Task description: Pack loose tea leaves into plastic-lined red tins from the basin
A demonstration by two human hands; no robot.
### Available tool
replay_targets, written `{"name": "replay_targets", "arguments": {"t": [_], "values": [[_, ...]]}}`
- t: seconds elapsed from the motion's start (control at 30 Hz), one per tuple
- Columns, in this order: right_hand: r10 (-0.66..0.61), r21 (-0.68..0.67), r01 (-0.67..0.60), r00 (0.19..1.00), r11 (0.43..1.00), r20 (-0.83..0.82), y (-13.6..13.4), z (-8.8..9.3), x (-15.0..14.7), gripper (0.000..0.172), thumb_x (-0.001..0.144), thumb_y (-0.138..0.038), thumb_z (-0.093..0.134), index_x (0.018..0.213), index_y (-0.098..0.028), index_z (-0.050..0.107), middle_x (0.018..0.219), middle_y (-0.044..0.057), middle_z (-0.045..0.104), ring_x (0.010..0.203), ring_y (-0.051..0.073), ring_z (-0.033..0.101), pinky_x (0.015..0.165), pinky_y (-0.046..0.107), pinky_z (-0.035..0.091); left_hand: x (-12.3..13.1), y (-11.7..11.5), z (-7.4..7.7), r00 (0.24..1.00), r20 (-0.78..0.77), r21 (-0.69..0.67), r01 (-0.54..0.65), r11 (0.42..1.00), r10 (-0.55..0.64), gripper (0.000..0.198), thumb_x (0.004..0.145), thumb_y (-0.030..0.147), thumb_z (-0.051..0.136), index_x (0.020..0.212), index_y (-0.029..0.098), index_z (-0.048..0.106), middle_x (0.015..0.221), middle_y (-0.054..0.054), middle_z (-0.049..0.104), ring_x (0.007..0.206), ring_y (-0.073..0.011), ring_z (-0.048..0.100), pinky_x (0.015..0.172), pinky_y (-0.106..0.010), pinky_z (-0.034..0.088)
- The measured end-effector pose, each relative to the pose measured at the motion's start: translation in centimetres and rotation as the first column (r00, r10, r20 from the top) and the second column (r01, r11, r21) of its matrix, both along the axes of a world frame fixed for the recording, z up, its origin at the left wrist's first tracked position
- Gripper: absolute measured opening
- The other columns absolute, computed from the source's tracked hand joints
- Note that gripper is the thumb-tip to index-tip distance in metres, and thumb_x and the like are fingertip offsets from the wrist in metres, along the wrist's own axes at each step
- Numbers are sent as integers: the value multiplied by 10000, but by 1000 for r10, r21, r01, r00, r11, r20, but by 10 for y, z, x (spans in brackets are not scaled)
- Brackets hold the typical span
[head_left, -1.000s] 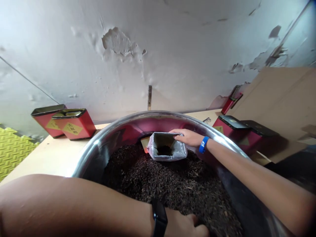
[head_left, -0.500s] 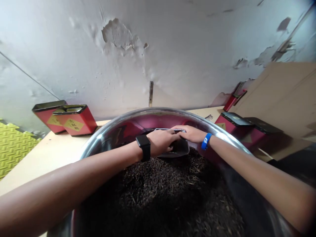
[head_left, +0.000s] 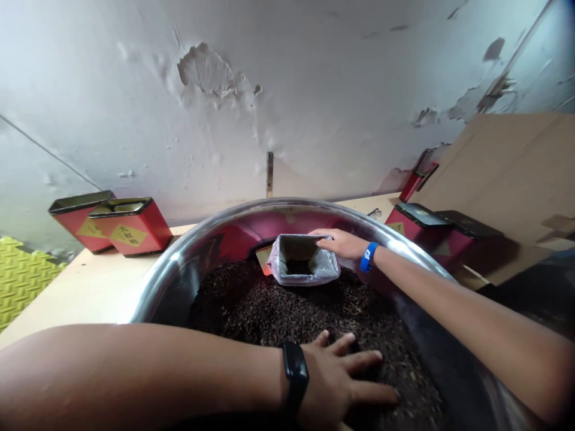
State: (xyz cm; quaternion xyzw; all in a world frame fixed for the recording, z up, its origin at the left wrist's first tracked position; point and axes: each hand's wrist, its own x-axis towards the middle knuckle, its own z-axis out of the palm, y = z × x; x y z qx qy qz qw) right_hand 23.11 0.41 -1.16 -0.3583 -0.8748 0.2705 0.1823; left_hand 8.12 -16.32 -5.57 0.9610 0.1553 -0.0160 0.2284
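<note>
Dark loose tea leaves [head_left: 251, 311] fill a large shiny metal basin [head_left: 188, 236]. At its far side stands a tea tin [head_left: 264, 258] with a clear plastic bag [head_left: 326, 269] lining it and folded over the rim; some dark leaves show deep inside. My right hand [head_left: 344, 242] grips the tin's back right rim, thumb inside the mouth. Nearer to me, my left hand [head_left: 345, 377] has its fingers spread, palm down, over the leaves. It holds nothing; whether the fingertips press into the leaves I cannot tell.
Two red tins [head_left: 135, 230] with yellow labels stand uncovered on the pale table [head_left: 76, 293] at left. More red tins [head_left: 415, 230] with dark lids stand at right, by a cardboard sheet [head_left: 507, 173]. A peeling wall [head_left: 314, 108] rises behind the basin.
My left hand has left the tin's mouth and come back toward me and right, opening its fingers above the leaves. The right hand still holds the tin's rim. The bag-lined opening is uncovered.
</note>
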Motion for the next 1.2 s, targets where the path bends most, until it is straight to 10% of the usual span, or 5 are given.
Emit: {"name": "replay_targets", "arguments": {"t": [0.63, 0.97, 1.2], "values": [[17, -11, -17, 1000, 1000, 8, 1, 0, 1, 382, 811, -286, 430, 1137, -130, 552, 1088, 83, 595, 995, 192, 532, 910, 317, 382, 7, -3, -9, 985, -158, -30, -78, 996, 73, 613, 714, 612, 440, 1185, 219, 445, 1002, -115, 556, 743, -258, 603, 552, -339, 473], [17, 26, -18, 998, 999, 55, -2, 6, 3, 346, 811, -250, 438, 1130, -186, 556, 1114, 44, 592, 1015, 172, 527, 917, 296, 382, -2, -11, 96, 959, 249, -12, -137, 991, 135, 289, 797, 360, 506, 1055, 231, 496, 976, -34, 568, 779, -132, 570, 668, -210, 461], [17, 37, -18, 999, 999, 34, 4, 1, 3, 331, 801, -268, 450, 1096, -191, 581, 1130, 42, 588, 1021, 195, 528, 933, 300, 373, -19, -28, 122, 837, 365, -76, -408, 910, 407, 265, 832, 396, 352, 960, 297, 562, 888, 50, 634, 682, -123, 593, 561, -213, 492]]}}
